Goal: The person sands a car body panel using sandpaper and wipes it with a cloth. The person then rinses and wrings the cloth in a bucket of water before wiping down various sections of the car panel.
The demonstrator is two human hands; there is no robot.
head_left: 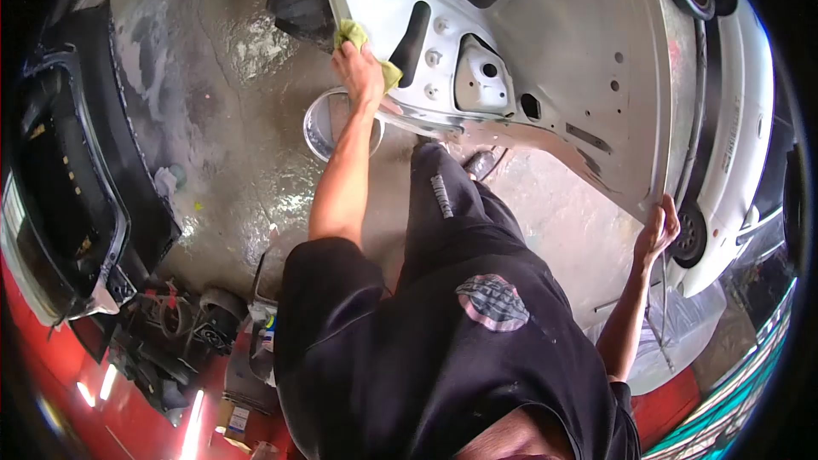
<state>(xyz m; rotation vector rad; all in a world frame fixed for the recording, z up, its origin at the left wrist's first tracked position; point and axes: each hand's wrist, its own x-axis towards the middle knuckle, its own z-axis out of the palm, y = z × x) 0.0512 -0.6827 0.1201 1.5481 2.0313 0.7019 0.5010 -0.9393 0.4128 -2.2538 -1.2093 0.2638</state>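
My left hand (pixel 360 72) is closed on a yellow-green cloth (pixel 392 76), pressed to the edge of a silver-grey metal car body panel (pixel 571 43). The panel has several cutouts and holes, and bare or primed patches along its near edge. On the far right, my right hand (pixel 658 230) grips the panel's lower right corner, its fingers curled over the rim. Beneath my left forearm stands a round bucket (pixel 317 125) on the floor, partly hidden by the arm.
A black car part (pixel 119 136) lies at left on the wet, stained floor (pixel 230 119). A white car (pixel 733 145) stands at right, with plastic sheeting (pixel 682 332) near it. Wheels and loose parts (pixel 175 315) lie at lower left. A dark panel (pixel 300 0) is behind the metal panel.
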